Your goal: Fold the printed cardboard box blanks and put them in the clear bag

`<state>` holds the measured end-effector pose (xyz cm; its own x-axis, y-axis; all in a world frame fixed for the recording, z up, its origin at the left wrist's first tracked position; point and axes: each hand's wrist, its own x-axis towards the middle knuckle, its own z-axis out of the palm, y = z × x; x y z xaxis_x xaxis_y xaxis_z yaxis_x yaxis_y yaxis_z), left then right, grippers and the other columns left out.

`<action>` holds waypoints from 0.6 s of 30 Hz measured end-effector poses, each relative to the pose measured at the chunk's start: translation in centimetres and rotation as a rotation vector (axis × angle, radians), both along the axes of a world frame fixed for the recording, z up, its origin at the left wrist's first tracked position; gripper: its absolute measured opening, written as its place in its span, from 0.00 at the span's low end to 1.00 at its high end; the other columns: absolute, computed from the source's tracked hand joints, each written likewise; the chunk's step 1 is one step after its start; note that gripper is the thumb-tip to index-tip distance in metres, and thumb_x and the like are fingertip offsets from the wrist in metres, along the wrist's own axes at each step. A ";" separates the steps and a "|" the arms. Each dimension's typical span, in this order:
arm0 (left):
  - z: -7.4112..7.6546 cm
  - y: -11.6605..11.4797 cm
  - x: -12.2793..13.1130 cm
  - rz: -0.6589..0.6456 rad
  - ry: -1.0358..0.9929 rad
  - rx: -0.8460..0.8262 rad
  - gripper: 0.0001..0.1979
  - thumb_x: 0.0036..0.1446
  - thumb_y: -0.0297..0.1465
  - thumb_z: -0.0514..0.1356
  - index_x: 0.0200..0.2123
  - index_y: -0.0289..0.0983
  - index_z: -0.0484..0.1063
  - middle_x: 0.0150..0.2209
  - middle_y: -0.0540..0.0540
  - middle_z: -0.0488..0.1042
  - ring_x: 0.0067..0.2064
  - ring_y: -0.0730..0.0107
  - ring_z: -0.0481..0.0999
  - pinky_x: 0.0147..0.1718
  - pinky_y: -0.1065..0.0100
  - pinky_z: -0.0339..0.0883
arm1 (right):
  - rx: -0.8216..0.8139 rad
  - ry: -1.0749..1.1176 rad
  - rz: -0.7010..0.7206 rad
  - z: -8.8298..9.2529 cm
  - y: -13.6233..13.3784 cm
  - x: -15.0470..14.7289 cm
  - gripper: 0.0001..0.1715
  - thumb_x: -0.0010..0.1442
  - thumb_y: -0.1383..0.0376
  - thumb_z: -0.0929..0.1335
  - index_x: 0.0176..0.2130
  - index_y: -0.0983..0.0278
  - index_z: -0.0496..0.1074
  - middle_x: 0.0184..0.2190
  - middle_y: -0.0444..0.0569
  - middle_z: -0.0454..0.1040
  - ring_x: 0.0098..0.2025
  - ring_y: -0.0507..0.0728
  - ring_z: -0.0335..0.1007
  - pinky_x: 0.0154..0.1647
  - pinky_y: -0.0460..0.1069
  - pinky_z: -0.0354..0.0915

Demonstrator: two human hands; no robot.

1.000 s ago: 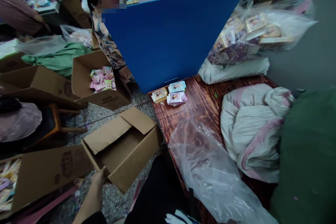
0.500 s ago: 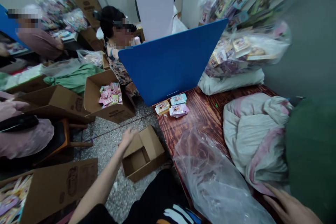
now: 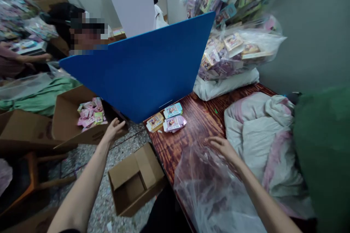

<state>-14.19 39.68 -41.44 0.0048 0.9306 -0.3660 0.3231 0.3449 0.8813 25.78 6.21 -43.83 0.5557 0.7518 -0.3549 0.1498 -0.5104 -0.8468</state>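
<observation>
My left hand (image 3: 113,128) is stretched out over the floor, fingers apart and holding nothing, just by the near edge of a cardboard box (image 3: 67,114) that holds pink and green packets (image 3: 91,113). My right hand (image 3: 222,147) lies with fingers spread on the top of a clear plastic bag (image 3: 213,189) on the dark wooden table (image 3: 191,116). Three small packets (image 3: 166,118) lie at the table's far left corner, in front of a blue board (image 3: 142,69). A small empty cardboard box (image 3: 136,180) stands on the floor below my left arm.
A person sits behind the blue board, others at the far left. A bag full of card packs (image 3: 235,51) rests on a white bundle (image 3: 224,85) at the back. A white and pink cloth heap (image 3: 259,134) and something green (image 3: 322,145) lie to the right. More boxes (image 3: 24,131) stand left.
My left hand has left the small empty box and reached forward to the box of packets. My right hand has come up from the lower right onto the plastic bag.
</observation>
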 end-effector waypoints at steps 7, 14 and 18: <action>-10.3 4.7 1.5 -0.011 -0.081 -0.138 0.39 0.20 0.52 0.78 0.37 0.38 0.77 0.46 0.42 0.80 0.49 0.54 0.78 0.43 0.65 0.72 | 0.105 -0.070 -0.328 -3.1 20.5 12.3 0.10 0.44 0.69 0.66 0.31 0.63 0.72 0.25 0.47 0.76 0.30 0.55 0.75 0.31 0.48 0.75; -15.8 7.2 1.8 0.146 -0.104 -0.066 0.39 0.15 0.62 0.73 0.20 0.38 0.64 0.27 0.49 0.73 0.42 0.59 0.77 0.53 0.54 0.70 | 0.136 -0.136 -0.369 -3.5 34.1 19.3 0.26 0.52 0.80 0.62 0.51 0.73 0.65 0.41 0.51 0.73 0.31 0.45 0.64 0.38 0.49 0.71; -17.8 7.4 2.4 0.224 -0.136 -0.026 0.36 0.20 0.60 0.73 0.22 0.38 0.65 0.27 0.47 0.74 0.45 0.54 0.77 0.53 0.51 0.70 | 0.133 -0.224 -0.289 -4.6 37.6 21.0 0.25 0.55 0.82 0.58 0.53 0.77 0.62 0.39 0.50 0.73 0.27 0.43 0.61 0.38 0.49 0.68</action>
